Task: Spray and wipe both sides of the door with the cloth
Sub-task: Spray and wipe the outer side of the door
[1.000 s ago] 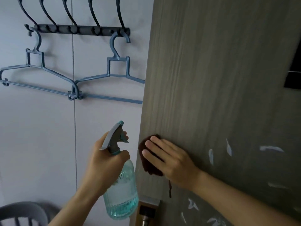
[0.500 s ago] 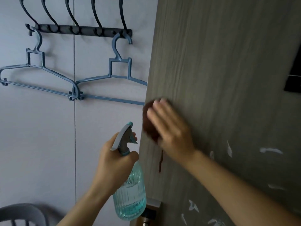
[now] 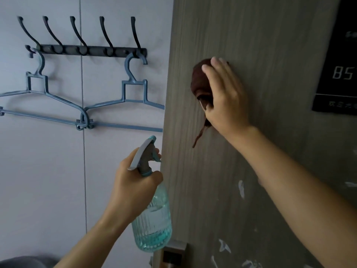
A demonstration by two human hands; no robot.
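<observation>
The big wooden door (image 3: pixel 260 171) was being wiped. The right hand (image 3: pixel 224 95) pressed the brown cloth (image 3: pixel 199 80) flat on it, fingers mostly straight. The left hand (image 3: pixel 133 186) gripped the spray bottle (image 3: pixel 152 227) beside the door's edge. White marks lower down probably needed wiping next.

The right hand (image 3: pixel 225 95) reaches up and far, fingers spread nearly straight and pressed flat, its bare forearm slanting down to the near right. The left hand (image 3: pixel 133 182) sits lower and nearer, fingers curled in a grip, forearm running down left.
</observation>
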